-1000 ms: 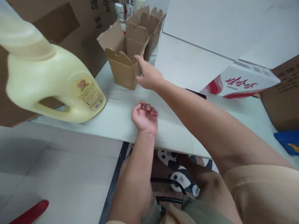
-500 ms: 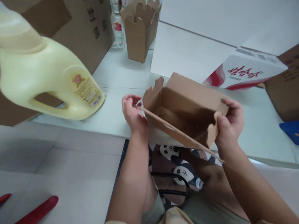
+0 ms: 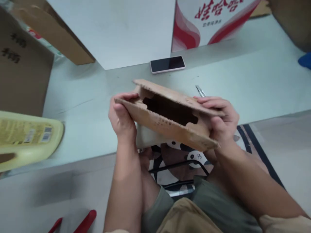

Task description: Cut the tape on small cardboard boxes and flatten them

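Between my two hands is a brown cardboard box (image 3: 160, 124), held up over the table's near edge. Its long flaps lean inward at the top, and a dark gap shows the inside. My left hand (image 3: 122, 115) grips the left end, thumb on the near flap and fingers at the folded end flap. At the right end my right hand (image 3: 220, 116) is closed on the box, its fingers on the far flap. Just beyond that hand lies a utility knife (image 3: 200, 91), partly hidden by it. A phone (image 3: 167, 64) rests flat behind the box.
On the pale table (image 3: 80, 103), a yellow jug (image 3: 31, 139) stands at the left edge. A white carton with red print (image 3: 206, 29), another cardboard box (image 3: 70, 45) and a large carton (image 3: 21, 64) stand behind. Something blue (image 3: 305, 61) lies far right.
The box's long flaps have come inward, narrowing its opening. My left hand has moved onto its end. The view has swung right and down, so phone and knife now show.
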`<act>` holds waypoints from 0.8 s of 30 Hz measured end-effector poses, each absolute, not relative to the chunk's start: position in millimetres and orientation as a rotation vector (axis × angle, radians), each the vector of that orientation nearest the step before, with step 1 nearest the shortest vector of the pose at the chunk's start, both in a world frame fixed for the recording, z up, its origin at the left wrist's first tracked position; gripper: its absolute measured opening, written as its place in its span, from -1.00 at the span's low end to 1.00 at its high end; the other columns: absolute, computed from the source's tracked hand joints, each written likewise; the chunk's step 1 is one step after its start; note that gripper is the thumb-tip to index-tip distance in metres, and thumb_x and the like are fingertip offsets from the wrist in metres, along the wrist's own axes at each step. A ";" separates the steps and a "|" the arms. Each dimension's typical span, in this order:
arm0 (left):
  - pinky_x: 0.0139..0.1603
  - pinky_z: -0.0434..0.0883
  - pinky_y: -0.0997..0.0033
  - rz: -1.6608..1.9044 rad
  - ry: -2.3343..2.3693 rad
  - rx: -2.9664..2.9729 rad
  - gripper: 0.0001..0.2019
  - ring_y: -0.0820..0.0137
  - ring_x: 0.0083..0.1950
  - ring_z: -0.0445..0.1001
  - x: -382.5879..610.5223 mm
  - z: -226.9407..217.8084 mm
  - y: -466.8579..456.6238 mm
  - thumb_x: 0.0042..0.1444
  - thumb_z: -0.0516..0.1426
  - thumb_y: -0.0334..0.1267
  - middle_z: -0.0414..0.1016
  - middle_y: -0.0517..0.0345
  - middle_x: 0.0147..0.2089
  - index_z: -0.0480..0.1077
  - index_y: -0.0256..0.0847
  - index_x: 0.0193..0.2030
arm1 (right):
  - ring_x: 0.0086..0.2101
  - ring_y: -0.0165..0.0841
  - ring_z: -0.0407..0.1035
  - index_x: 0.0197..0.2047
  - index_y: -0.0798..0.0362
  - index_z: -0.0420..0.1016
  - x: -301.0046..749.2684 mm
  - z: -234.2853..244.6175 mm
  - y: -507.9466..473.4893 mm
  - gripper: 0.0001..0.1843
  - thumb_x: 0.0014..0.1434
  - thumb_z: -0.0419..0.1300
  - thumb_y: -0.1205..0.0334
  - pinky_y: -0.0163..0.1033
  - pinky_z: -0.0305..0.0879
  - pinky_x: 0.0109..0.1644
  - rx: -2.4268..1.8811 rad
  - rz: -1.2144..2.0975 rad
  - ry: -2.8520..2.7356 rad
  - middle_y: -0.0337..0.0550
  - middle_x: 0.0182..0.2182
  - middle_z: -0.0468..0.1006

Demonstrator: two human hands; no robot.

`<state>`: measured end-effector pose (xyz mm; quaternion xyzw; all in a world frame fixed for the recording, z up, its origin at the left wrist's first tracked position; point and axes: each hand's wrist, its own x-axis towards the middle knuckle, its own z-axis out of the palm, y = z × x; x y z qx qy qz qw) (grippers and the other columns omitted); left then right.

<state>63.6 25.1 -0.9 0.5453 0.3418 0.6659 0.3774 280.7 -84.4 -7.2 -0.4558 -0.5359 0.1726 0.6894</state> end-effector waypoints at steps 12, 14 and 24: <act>0.33 0.36 0.02 1.469 1.003 1.526 -0.81 0.11 0.19 0.54 64.6 8.0 32.1 -0.09 0.25 -0.29 0.68 -0.03 0.03 0.66 -0.24 -0.31 | 0.10 -0.11 0.53 -0.03 -0.10 0.54 297.8 -5.4 -104.9 -0.73 0.38 0.15 -0.06 0.14 0.48 0.24 -1.048 0.437 -1.345 -0.07 0.05 0.60; 0.34 0.36 0.00 1.509 1.062 1.468 -0.77 0.12 0.14 0.55 65.2 8.7 31.5 -0.14 0.22 -0.28 0.68 -0.03 -0.08 0.64 -0.27 -0.32 | 0.14 -0.09 0.50 0.19 -0.16 0.40 301.4 -13.6 -101.8 -0.50 0.38 0.04 -0.27 0.12 0.50 0.21 -1.103 0.438 -1.287 -0.04 0.15 0.54; -0.32 0.51 0.48 1.483 1.215 0.723 -0.75 0.43 -0.26 0.50 59.9 10.6 25.8 -0.11 0.27 -0.26 0.54 0.21 -0.29 0.45 -0.22 -0.24 | 0.38 -0.05 0.28 0.37 -0.05 0.38 302.8 -23.8 -88.1 -0.19 0.32 0.01 -0.44 0.19 0.23 0.48 -0.949 1.038 -1.331 0.00 0.37 0.43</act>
